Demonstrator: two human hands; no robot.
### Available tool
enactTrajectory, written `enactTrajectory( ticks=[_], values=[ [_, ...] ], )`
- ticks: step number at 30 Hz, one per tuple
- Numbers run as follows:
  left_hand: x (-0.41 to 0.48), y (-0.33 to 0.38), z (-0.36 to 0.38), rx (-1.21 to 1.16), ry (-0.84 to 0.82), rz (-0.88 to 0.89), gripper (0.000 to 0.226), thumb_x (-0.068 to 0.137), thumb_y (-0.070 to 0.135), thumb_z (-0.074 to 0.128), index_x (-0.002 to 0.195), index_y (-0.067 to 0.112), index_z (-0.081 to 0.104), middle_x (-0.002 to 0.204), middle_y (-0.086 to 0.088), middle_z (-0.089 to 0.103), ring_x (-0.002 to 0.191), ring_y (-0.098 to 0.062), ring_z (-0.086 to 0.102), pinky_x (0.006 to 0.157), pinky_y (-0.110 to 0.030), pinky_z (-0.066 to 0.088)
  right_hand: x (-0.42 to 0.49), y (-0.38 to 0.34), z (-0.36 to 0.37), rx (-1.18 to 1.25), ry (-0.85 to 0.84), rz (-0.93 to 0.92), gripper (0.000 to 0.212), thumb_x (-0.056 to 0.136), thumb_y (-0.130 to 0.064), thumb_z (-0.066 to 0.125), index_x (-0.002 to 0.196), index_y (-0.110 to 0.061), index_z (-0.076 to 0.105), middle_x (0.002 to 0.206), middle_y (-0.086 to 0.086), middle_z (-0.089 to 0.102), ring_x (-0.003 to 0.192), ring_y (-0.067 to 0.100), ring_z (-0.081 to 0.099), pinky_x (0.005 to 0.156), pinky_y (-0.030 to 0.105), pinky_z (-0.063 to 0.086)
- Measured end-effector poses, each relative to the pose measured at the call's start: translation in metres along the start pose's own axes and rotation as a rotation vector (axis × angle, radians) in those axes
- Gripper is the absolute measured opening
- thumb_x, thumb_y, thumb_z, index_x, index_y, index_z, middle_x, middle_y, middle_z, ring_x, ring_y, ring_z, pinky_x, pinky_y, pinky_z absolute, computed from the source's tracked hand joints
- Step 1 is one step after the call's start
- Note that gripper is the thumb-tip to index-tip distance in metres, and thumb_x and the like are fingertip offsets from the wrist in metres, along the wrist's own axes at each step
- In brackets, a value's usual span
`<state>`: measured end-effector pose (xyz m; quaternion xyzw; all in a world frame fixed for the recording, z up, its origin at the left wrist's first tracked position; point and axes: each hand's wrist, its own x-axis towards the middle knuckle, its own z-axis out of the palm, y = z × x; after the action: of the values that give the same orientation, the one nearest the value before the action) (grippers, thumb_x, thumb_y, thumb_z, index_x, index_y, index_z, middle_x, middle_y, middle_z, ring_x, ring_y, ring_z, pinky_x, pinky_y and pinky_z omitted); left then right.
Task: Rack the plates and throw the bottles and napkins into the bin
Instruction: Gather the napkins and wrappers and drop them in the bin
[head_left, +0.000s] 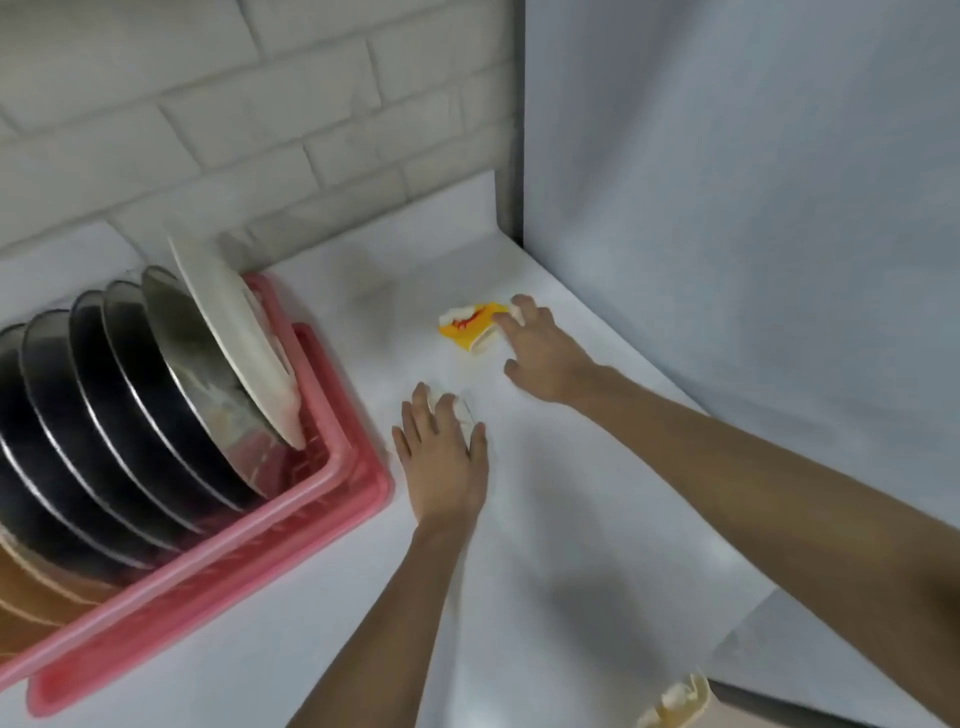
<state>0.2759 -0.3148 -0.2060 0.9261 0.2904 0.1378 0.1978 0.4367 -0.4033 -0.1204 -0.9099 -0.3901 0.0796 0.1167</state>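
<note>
Fingers (423, 410) of the left hand (441, 462) lie nearly straight over a crumpled white napkin (464, 411) on the tabletop (545, 519). The thumb is out to the side, and the hand presses the napkin rather than clenching it. The right hand (545, 358) reaches farther back with its fingers spread and relaxed. Its forefinger tip rests on a yellow napkin (470, 330) (yellow and white with a red mark, also crumpled), and the thumb is held apart from it, so nothing is pinched. The two napkins lie near one another but not touching, toward the back right corner of the tabletop.

Just beside the left hand, on its left, stands a pink rack (332, 483), its near corner close to the wrist. Plates stand on edge in it in a leaning row: a white plate (234, 332) at the end nearest the hands, steel plates (130, 389) behind it, and brown plates (31, 597) at the far end, cut off by the frame. A white brick wall (208, 104) runs behind the rack, and a grey sheet (753, 182) hangs on the right. At the lower edge is a cream-coloured thing (675, 701), too blurred to identify.
</note>
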Motion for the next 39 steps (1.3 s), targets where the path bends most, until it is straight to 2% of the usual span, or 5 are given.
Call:
enactTrajectory(
  ticks=[6, 9, 17, 29, 39],
  values=[
    [0.004, 0.001, -0.001, -0.042, 0.018, -0.008, 0.046, 0.097, 0.041, 0.051, 0.138, 0.023, 0.042, 0.159, -0.002, 0.024, 0.148, -0.031, 0.018, 0.12, -0.051, 0.015, 0.064, -0.016, 0.012, -0.139, -0.131, 0.001, 0.082, 0.088, -0.016, 0.059, 0.155, -0.022, 0.013, 0.162, 0.013, -0.001, 0.146, 0.039, 0.011, 0.11, 0.05, 0.035],
    [0.006, 0.001, -0.001, -0.038, 0.02, -0.022, 0.046, 0.096, 0.042, 0.051, 0.138, 0.023, 0.043, 0.159, -0.002, 0.026, 0.148, -0.03, 0.019, 0.12, -0.051, 0.014, 0.065, -0.018, 0.024, -0.126, -0.21, -0.008, 0.074, 0.092, -0.022, 0.055, 0.155, -0.021, 0.015, 0.158, 0.012, 0.017, 0.142, 0.038, 0.019, 0.107, 0.049, 0.039],
    [0.006, -0.001, -0.003, -0.102, 0.057, -0.016, 0.049, 0.091, 0.041, 0.059, 0.134, 0.021, 0.046, 0.155, 0.0, 0.033, 0.146, -0.026, 0.025, 0.12, -0.048, 0.018, 0.015, -0.021, 0.041, -0.268, 0.081, -0.04, 0.046, 0.091, -0.014, 0.057, 0.135, -0.016, 0.043, 0.127, 0.006, 0.051, 0.11, 0.03, 0.051, 0.079, 0.038, 0.043],
    [-0.022, 0.017, -0.039, -0.451, 0.043, -0.02, 0.05, 0.075, 0.034, 0.079, 0.119, 0.021, 0.058, 0.123, 0.015, 0.057, 0.111, -0.011, 0.056, 0.093, -0.026, 0.042, -0.165, 0.001, 0.04, 0.158, 0.085, 0.17, 0.031, 0.098, -0.026, 0.052, 0.128, -0.017, 0.055, 0.115, 0.007, 0.051, 0.091, 0.032, 0.061, 0.073, 0.034, 0.042],
    [-0.087, 0.034, -0.088, 0.043, -0.406, 0.159, 0.026, 0.087, 0.017, 0.06, 0.113, 0.015, 0.057, 0.091, -0.003, 0.062, 0.084, -0.027, 0.061, 0.066, -0.032, 0.047, -0.291, 0.002, 0.037, 0.754, 0.114, 0.335, 0.053, 0.084, -0.013, 0.07, 0.134, -0.02, 0.05, 0.11, 0.004, 0.068, 0.098, 0.024, 0.064, 0.082, 0.03, 0.05]
  ],
)
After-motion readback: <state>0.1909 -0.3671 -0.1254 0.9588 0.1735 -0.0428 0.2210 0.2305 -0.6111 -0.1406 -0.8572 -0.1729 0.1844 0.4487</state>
